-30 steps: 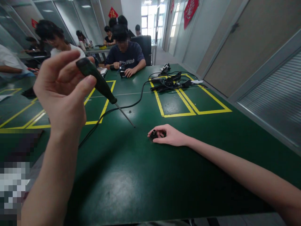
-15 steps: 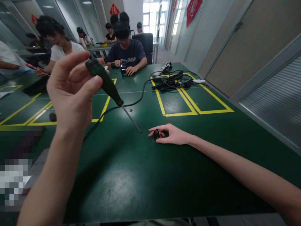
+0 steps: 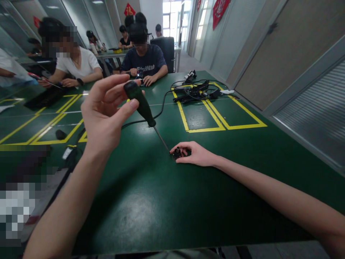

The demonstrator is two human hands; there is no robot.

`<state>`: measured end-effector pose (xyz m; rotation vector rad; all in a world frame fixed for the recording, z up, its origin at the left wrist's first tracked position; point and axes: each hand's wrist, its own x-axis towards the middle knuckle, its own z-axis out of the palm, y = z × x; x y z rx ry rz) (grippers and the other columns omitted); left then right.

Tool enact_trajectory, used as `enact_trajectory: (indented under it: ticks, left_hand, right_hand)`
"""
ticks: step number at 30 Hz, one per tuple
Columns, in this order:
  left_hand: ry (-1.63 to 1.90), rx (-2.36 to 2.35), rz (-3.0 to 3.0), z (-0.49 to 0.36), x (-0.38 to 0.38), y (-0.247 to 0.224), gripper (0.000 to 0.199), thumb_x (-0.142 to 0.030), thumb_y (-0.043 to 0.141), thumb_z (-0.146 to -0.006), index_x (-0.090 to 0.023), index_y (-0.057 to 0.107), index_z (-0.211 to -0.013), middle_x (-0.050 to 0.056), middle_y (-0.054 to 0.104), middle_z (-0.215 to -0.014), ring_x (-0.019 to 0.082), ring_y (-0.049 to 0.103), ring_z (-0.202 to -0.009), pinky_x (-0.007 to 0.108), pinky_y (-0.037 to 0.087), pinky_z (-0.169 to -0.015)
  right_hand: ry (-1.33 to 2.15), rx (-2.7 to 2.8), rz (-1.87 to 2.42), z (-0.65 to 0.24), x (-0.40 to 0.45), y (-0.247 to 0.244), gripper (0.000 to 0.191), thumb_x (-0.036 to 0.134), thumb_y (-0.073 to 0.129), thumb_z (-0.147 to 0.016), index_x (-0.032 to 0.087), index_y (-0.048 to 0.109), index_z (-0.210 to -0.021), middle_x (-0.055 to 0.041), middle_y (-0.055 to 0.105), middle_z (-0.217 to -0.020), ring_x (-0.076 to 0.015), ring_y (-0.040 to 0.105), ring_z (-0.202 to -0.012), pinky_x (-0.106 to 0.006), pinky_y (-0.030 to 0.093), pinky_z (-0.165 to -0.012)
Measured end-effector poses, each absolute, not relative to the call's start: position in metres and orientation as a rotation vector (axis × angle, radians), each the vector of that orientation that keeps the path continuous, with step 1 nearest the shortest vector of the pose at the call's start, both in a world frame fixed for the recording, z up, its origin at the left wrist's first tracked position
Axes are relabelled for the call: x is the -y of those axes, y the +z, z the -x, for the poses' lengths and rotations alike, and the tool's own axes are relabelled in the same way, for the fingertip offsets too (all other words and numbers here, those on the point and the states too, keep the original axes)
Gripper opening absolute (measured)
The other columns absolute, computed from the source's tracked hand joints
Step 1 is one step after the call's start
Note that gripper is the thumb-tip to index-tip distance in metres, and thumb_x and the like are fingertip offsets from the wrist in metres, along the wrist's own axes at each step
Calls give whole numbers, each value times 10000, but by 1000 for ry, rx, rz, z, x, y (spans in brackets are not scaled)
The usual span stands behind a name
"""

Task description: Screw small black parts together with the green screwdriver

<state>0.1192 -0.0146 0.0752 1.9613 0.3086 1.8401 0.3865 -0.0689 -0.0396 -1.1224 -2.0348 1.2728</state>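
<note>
My left hand (image 3: 109,109) grips the dark green handle of a screwdriver (image 3: 141,105) between thumb and fingers, above the table. The shaft slants down to the right, and its tip is close to the fingertips of my right hand (image 3: 192,154). Whether the tip touches anything I cannot tell. With thumb and fingers curled around it, my right hand holds a small black part with a short upright metal post (image 3: 177,153) on the green tabletop (image 3: 172,205). The underside of that part is hidden.
Black cables and dark parts (image 3: 198,91) lie in a heap inside yellow tape lines at the back right. A small black piece (image 3: 60,135) sits at left, near a cable with a white tag (image 3: 67,153). Across the table, a person in a dark shirt (image 3: 144,63) works.
My left hand has moved right and down with the screwdriver, bringing its tip close to the small black part. My right hand has hardly moved.
</note>
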Motion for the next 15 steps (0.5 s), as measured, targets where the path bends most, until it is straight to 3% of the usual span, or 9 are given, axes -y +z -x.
enact_trajectory:
  ticks: [4,9,15]
  left_hand:
    - [1773,-291,-1944,-121,18,75,492,-268,941,-737,-272,741,-1187,-3,808,-1143,303,743,-1174,528,633,-1050]
    - [1825,-232,-1951,-127,21,72,466,-229,930,-751,-268,754,-1181,-9,813,-1140,250,759,-1145,403,657,-1023]
    - [1846,-224,-1981,-127,20,72,441,-167,904,-778,-256,748,-1180,-26,815,-1137,225,758,-1153,349,664,-1005]
  right_hand:
    - [1285,2038,1135,-387,67,-40,367,380,798,-796,165,773,-1093,15,630,-778,-112,473,-665,-251,382,-608]
    - [1292,2034,1156,-387,68,-43,383,386,798,-793,150,762,-1093,-5,666,-830,-115,489,-679,-255,385,-622]
    - [1304,2034,1149,-387,68,-42,387,382,792,-801,150,761,-1109,-17,680,-860,-119,502,-689,-260,398,-636]
